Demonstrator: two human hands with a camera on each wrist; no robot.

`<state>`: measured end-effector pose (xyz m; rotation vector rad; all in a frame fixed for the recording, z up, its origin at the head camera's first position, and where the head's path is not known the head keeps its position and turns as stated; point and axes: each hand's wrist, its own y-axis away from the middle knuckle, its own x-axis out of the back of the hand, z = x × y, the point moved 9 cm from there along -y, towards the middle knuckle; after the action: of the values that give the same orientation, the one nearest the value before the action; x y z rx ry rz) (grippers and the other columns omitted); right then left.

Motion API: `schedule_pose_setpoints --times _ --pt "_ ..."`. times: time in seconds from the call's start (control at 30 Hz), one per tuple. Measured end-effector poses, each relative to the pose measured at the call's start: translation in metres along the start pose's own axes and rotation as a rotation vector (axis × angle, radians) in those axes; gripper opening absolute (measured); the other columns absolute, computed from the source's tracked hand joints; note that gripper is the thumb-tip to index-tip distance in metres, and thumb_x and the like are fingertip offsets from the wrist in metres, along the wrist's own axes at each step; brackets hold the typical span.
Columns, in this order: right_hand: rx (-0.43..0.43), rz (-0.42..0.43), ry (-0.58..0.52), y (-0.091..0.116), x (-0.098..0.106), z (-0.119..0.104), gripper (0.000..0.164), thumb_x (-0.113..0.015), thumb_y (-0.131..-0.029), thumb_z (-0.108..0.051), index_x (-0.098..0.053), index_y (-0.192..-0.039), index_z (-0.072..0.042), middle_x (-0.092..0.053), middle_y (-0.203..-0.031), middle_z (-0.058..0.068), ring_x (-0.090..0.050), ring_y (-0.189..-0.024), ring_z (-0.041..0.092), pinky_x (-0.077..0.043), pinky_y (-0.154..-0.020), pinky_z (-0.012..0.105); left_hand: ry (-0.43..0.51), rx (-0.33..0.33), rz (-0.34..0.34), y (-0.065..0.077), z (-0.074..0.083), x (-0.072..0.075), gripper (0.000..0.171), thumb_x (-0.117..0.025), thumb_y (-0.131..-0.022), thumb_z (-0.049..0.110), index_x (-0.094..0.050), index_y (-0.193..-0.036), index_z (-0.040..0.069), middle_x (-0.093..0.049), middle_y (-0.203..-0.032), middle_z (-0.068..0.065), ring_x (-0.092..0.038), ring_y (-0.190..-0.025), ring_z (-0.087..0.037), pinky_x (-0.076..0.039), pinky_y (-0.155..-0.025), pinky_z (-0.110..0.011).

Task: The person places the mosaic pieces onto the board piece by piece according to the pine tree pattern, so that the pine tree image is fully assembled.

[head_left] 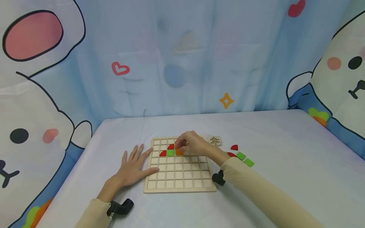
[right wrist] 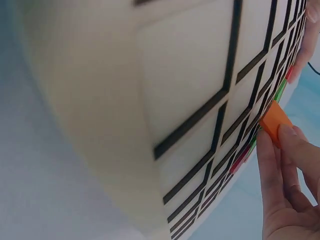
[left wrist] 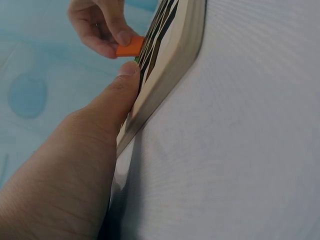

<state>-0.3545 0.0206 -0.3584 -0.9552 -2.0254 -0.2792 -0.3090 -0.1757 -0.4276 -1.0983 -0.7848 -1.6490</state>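
Right hand, thumb and fingers pinching an orange square tile, held tilted at the gridded wooden board. Left hand, fingers spread, thumb and index fingertip on the board's side nearest it. Between the hands, a green square tile lies in a cell beside the orange one, with a red quarter-circle tile on its left-hand side. To the right hand's right, on the tabletop: a patterned card and loose red and green tiles.
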Motion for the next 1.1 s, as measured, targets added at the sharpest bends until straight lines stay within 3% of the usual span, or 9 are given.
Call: schedule_pose_setpoints --times 0.37,0.77,1.1 --pt "-0.061 0.031 0.007 -0.002 -0.002 0.002 0.012 -0.077 -0.089 0.01 -0.08 -0.095 0.0 -0.077 -0.101 0.01 -0.072 -0.087 0.018 -0.06 -0.078 0.027 -0.006 -0.003 0.0 -0.002 0.002 -0.001 0.092 -0.058 -0.095 0.068 -0.029 -0.167 0.018 -0.011 -0.174 -0.02 -0.002 -0.16 -0.043 0.008 -0.12 -0.071" --pt "-0.084 -0.005 0.117 -0.008 -0.007 -0.007 0.014 -0.076 -0.089 0.012 -0.08 -0.099 0.004 -0.078 -0.099 0.012 -0.073 -0.091 0.021 -0.06 -0.079 0.026 -0.017 0.008 0.003 0.0 0.0 0.0 0.093 -0.058 -0.095 0.069 -0.029 -0.167 0.018 -0.011 -0.174 -0.02 -0.002 -0.16 -0.043 0.007 -0.12 -0.072" --pt "-0.042 -0.031 0.195 -0.009 -0.012 -0.01 0.015 -0.076 -0.09 0.01 -0.081 -0.103 0.004 -0.078 -0.101 0.014 -0.075 -0.095 0.024 -0.06 -0.078 0.023 -0.016 -0.002 0.012 0.001 0.001 0.001 0.093 -0.059 -0.095 0.068 -0.029 -0.167 0.018 -0.013 -0.174 -0.021 -0.003 -0.16 -0.044 0.006 -0.12 -0.073"
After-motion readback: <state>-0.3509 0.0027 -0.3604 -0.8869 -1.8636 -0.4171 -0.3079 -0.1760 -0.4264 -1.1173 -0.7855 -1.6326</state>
